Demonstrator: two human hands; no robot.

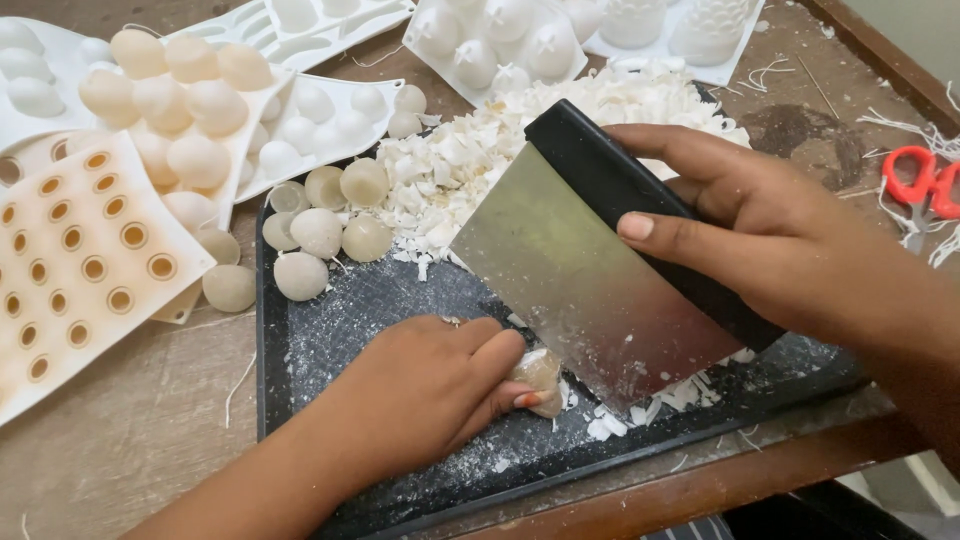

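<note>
My left hand [430, 390] rests on a dark baking tray [300, 345] and grips a small pale wax ball [541, 375] between thumb and fingers. My right hand [770, 240] holds a metal bench scraper [585, 290] by its black handle [620, 195]. The steel blade tilts down, its lower edge right beside the wax ball. White wax shavings [480, 165] are heaped at the tray's far side, and a few flakes lie under the blade.
Several loose wax balls [330, 225] sit at the tray's upper left. Pale silicone moulds [85, 260] and white sphere moulds [300, 110] lie to the left and behind. Red-handled scissors [925, 185] lie at the right on the worn wooden table.
</note>
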